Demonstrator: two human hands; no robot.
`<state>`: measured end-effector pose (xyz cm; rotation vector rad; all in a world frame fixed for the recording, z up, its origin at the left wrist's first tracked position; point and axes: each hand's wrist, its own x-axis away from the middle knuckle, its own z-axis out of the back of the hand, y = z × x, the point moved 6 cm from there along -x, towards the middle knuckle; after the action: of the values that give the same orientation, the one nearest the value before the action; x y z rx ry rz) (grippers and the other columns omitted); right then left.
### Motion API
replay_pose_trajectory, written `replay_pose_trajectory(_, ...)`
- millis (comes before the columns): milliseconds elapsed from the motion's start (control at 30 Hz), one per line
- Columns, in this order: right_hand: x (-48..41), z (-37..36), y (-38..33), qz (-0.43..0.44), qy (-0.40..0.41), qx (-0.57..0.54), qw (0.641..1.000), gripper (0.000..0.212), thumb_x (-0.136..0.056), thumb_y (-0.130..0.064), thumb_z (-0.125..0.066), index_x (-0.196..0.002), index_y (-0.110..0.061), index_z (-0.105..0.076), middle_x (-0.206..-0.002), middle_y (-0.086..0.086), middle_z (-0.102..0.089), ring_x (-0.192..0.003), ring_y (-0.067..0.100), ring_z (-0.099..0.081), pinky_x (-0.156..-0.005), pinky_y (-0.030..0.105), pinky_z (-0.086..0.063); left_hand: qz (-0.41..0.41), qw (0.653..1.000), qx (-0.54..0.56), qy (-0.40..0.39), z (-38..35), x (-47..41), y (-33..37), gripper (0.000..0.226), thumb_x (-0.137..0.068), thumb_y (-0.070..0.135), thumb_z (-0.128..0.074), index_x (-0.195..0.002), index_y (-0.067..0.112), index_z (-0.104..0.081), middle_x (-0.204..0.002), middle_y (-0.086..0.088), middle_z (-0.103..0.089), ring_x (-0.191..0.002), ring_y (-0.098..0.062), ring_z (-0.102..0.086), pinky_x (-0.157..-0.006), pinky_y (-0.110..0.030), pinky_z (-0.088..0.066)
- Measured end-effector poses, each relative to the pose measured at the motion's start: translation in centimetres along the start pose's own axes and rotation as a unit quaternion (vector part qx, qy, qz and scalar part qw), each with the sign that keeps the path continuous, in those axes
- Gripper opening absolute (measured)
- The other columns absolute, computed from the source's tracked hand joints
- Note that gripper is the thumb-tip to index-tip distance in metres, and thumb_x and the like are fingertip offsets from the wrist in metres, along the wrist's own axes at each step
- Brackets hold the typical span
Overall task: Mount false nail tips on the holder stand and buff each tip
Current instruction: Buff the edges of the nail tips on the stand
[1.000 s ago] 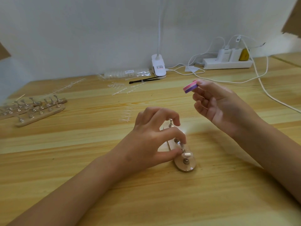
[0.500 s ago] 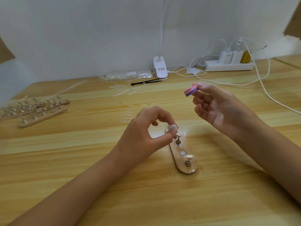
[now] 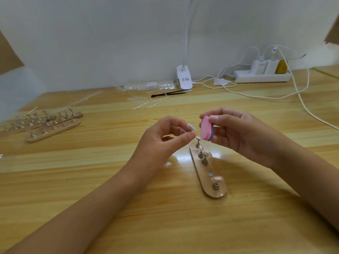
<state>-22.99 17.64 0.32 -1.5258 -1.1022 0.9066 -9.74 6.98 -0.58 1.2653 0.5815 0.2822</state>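
far left: spare stands [image 3: 53, 125] lie on the surface, well apart from the work, so no issue there.

the left hand [image 3: 159, 142] has its grip as a thumb-and-forefinger pinch on a clear nail tip [image 3: 191, 127], seemingly by its peg. It's held in the air, off the holder stand. That hold is thin. Hard strokes could twist the tip loose or flick it away, and clear plastic on pale wood is hard to find.

the buffer block [image 3: 206, 128] is just beside the tip; can't tell if they touch.

the holder stand [image 3: 209, 187] sits right under both hands, with one bare magnet spot [image 3: 209, 174] between loaded pegs. A dropped wrist may knock those over.

the right hand [image 3: 242, 134] has its grip pinching the block. If it slips, the grit hits the left fingertips, not the tip.
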Motion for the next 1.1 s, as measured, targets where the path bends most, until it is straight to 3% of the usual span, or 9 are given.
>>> replay_pose_trajectory(167,0.4,-0.5,0.0,0.003,-0.011,0.032,0.999,0.022,-0.078,-0.025,-0.071,-0.097,-0.017,-0.076,-0.094,0.008,-0.073,-0.084,0.014,-0.071,-0.071,0.019,-0.056,-0.006,1.000,0.006,-0.024,-0.4,0.0,0.0,0.012,-0.078,0.034,-0.078,-0.081,0.035,-0.066,-0.078,0.016,-0.065,-0.077,-0.001,-0.060,-0.071,-0.019,-0.050)
replay_pose_trajectory(300,0.4,-0.6,-0.2,0.013,0.000,0.031,0.999,0.024,-0.074,-0.026,-0.071,-0.095,-0.016,-0.076,-0.092,0.007,-0.073,-0.081,0.013,-0.071,-0.070,0.018,-0.056,-0.018,0.998,0.047,-0.044,-0.7,0.2,0.4,0.014,-0.077,0.027,-0.078,-0.084,0.021,-0.066,-0.077,0.016,-0.066,-0.072,0.003,-0.060,-0.069,-0.011,-0.047)
replay_pose_trajectory(467,0.4,-0.3,-0.2,0.012,0.007,0.021,1.000,0.025,-0.078,-0.024,-0.068,-0.100,-0.012,-0.073,-0.090,0.008,-0.073,-0.081,0.014,-0.071,-0.069,0.018,-0.056,-0.014,0.997,0.061,-0.049,-0.7,0.3,0.7,0.009,-0.078,0.034,-0.080,-0.083,0.031,-0.073,-0.088,0.006,-0.073,-0.085,-0.004,-0.068,-0.080,-0.015,-0.050)
replay_pose_trajectory(567,0.4,-0.4,-0.2,0.014,0.003,0.028,0.999,0.024,-0.077,-0.026,-0.069,-0.098,-0.016,-0.075,-0.092,0.007,-0.073,-0.083,0.013,-0.071,-0.070,0.017,-0.055,-0.012,0.998,0.044,-0.031,-0.3,0.2,0.7,0.011,-0.083,0.044,-0.070,-0.083,0.033,-0.074,-0.087,0.005,-0.072,-0.088,-0.008,-0.067,-0.089,-0.022,-0.052)
replay_pose_trajectory(700,0.4,-0.6,-0.1,0.019,-0.013,0.042,0.999,0.023,-0.078,-0.028,-0.075,-0.099,-0.019,-0.076,-0.096,0.007,-0.073,-0.089,0.015,-0.071,-0.075,0.020,-0.055,0.001,0.999,0.029,-0.021,-0.2,0.2,0.4,0.014,-0.085,0.040,-0.068,-0.085,0.027,-0.072,-0.086,0.006,-0.071,-0.087,-0.006,-0.066,-0.088,-0.019,-0.051)
replay_pose_trajectory(900,0.4,-0.7,-0.3,0.044,-0.009,0.056,0.997,0.021,-0.080,-0.023,-0.075,-0.100,-0.018,-0.074,-0.097,0.006,-0.074,-0.095,0.018,-0.071,-0.079,0.022,-0.055,0.027,0.998,0.042,-0.027,-0.2,0.1,0.2,0.037,-0.078,0.038,-0.068,-0.109,0.018,-0.071,-0.107,0.003,-0.074,-0.104,-0.006,-0.067,-0.086,-0.012,-0.048)
replay_pose_trajectory(1100,0.4,-0.7,-0.4,0.070,0.004,0.090,0.993,0.029,-0.079,-0.025,-0.076,-0.106,-0.015,-0.074,-0.103,0.008,-0.074,-0.101,0.022,-0.071,-0.086,0.025,-0.056,0.041,0.997,0.057,-0.020,-0.2,0.2,-0.3,0.028,-0.083,0.036,-0.073,-0.108,0.023,-0.073,-0.109,0.006,-0.075,-0.107,-0.006,-0.067,-0.091,-0.017,-0.050)
